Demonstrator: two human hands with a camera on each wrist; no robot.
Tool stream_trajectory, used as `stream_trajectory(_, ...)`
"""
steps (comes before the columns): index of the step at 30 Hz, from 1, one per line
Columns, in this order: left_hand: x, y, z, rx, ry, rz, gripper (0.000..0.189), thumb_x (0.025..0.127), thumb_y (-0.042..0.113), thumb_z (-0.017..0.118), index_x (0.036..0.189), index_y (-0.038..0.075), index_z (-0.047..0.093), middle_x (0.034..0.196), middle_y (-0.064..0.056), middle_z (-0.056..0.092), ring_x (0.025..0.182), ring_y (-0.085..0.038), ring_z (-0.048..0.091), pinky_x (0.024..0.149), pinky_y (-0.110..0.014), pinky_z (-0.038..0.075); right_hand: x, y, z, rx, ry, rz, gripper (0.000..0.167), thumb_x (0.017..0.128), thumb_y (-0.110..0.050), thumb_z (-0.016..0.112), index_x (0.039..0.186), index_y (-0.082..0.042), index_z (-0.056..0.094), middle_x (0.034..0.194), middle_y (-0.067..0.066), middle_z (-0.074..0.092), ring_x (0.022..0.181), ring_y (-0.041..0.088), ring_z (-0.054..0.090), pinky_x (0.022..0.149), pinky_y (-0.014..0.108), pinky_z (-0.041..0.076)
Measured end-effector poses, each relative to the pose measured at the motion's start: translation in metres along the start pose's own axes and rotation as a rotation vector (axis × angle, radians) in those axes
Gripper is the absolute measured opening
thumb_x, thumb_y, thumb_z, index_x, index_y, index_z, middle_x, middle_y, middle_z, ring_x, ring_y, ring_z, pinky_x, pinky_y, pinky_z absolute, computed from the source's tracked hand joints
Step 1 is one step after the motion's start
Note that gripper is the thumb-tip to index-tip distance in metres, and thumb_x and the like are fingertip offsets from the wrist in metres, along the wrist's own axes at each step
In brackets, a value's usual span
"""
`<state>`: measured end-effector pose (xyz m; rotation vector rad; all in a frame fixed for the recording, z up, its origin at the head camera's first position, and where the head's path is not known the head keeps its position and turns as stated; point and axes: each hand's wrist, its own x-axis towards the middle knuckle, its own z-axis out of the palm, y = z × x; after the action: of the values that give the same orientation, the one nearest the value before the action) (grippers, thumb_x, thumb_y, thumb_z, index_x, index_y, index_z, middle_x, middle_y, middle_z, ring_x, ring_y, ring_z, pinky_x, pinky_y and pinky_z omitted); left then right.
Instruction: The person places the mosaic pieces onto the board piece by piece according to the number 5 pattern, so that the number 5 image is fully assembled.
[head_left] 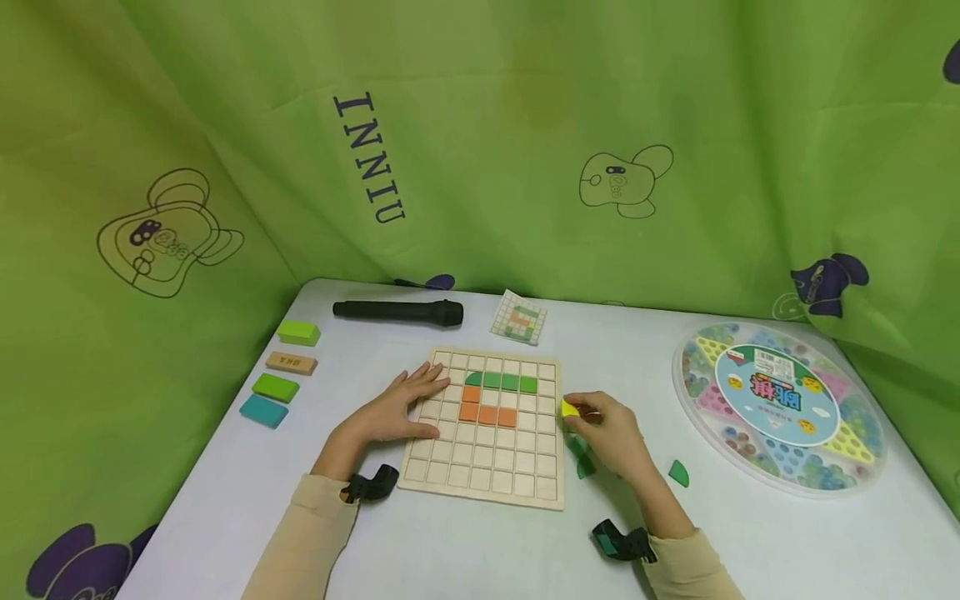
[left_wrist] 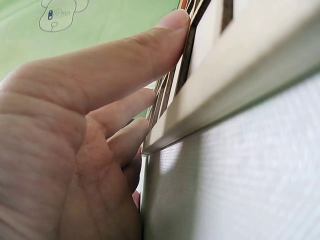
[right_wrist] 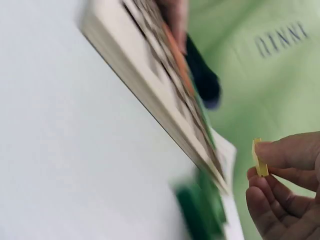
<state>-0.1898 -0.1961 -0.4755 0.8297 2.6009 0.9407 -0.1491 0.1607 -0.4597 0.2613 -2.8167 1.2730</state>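
Observation:
A pale wooden grid board [head_left: 517,482] lies on the white table, with a row of green pieces [head_left: 510,382] and several orange pieces [head_left: 487,414] set in its squares. My left hand [head_left: 397,407] rests with spread fingers on the board's left edge; in the left wrist view its thumb [left_wrist: 145,52] lies over the rim. Just off the board's right edge, my right hand [head_left: 611,429] pinches a small yellow tile [right_wrist: 260,159] between thumb and fingers. Below that hand lie loose green pieces [head_left: 579,455], partly hidden by it. A green quarter-round piece [head_left: 678,473] sits farther right.
A small pattern card [head_left: 519,317] lies behind the board, beside a black microphone [head_left: 397,312]. Several coloured blocks [head_left: 275,387] line the table's left side. A round Chinese checkers box [head_left: 780,408] occupies the right. Green curtain [head_left: 495,183] surrounds the table's back and sides.

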Motion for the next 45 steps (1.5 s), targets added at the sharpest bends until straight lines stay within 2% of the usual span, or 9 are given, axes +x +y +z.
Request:
stream_trajectory(5,0.000,0.000,0.001,0.005,0.003,0.004,0.086,0.078,0.040,0.075,0.147,0.010,0.035,0.158,-0.011,0.018,0.147,-0.032,0.007,0.117,-0.055,0.001,0.000,-0.017,0.025,0.013,-0.073,0.010,0.027,0.083,-0.010,0.072,0.109,-0.007,0.069,0.099,0.005,0.066,0.084,0.014,0.060,0.071,0.024,0.052)
stream_trajectory(11,0.000,0.002,0.003,0.005,0.005,0.016,0.085,0.078,0.039,0.075,0.147,0.009,0.035,0.158,-0.012,0.018,0.147,-0.034,0.008,0.117,-0.056,0.002,0.003,-0.022,0.041,-0.017,-0.073,-0.025,0.023,0.080,-0.009,0.075,0.103,-0.008,0.071,0.093,0.001,0.064,0.079,0.010,0.058,0.069,0.024,0.051)
stream_trajectory(19,0.000,0.005,0.001,0.001,-0.001,0.003,0.086,0.077,0.040,0.075,0.147,0.009,0.035,0.158,-0.011,0.017,0.147,-0.032,0.007,0.117,-0.055,0.001,0.003,-0.022,0.048,-0.044,-0.070,-0.063,0.024,0.081,-0.009,0.074,0.104,-0.008,0.071,0.089,-0.001,0.057,0.075,0.009,0.049,0.065,0.023,0.047)
stream_trajectory(28,-0.004,0.000,-0.002,0.010,0.004,0.001,0.087,0.078,0.041,0.075,0.148,0.010,0.034,0.158,-0.012,0.017,0.147,-0.032,0.006,0.117,-0.055,0.001,0.007,-0.021,0.053,-0.024,-0.087,-0.086,0.028,0.080,-0.012,0.076,0.107,-0.009,0.071,0.091,-0.003,0.057,0.076,0.008,0.050,0.065,0.022,0.047)
stream_trajectory(34,-0.004,-0.001,0.000,0.006,0.012,0.010,0.086,0.078,0.040,0.075,0.147,0.009,0.035,0.158,-0.013,0.018,0.146,-0.034,0.008,0.116,-0.057,0.003,0.007,-0.015,0.044,0.000,-0.129,-0.122,0.036,0.079,-0.015,0.076,0.114,-0.009,0.068,0.097,-0.002,0.062,0.081,0.009,0.055,0.069,0.022,0.050)
stream_trajectory(39,-0.002,0.000,0.002,-0.010,0.000,0.013,0.085,0.078,0.040,0.075,0.147,0.009,0.036,0.158,-0.012,0.017,0.147,-0.034,0.007,0.116,-0.057,0.002,0.007,-0.003,0.022,0.019,-0.109,-0.160,0.041,0.081,-0.014,0.075,0.120,-0.007,0.065,0.108,0.004,0.066,0.092,0.018,0.063,0.078,0.032,0.055)
stream_trajectory(45,0.000,0.000,0.001,0.011,-0.001,-0.005,0.087,0.077,0.041,0.075,0.148,0.011,0.034,0.159,-0.009,0.016,0.147,-0.030,0.006,0.118,-0.054,0.001,0.005,0.018,-0.006,0.013,-0.124,-0.117,0.041,0.084,-0.011,0.071,0.124,-0.007,0.062,0.120,0.009,0.063,0.106,0.028,0.063,0.088,0.043,0.053)
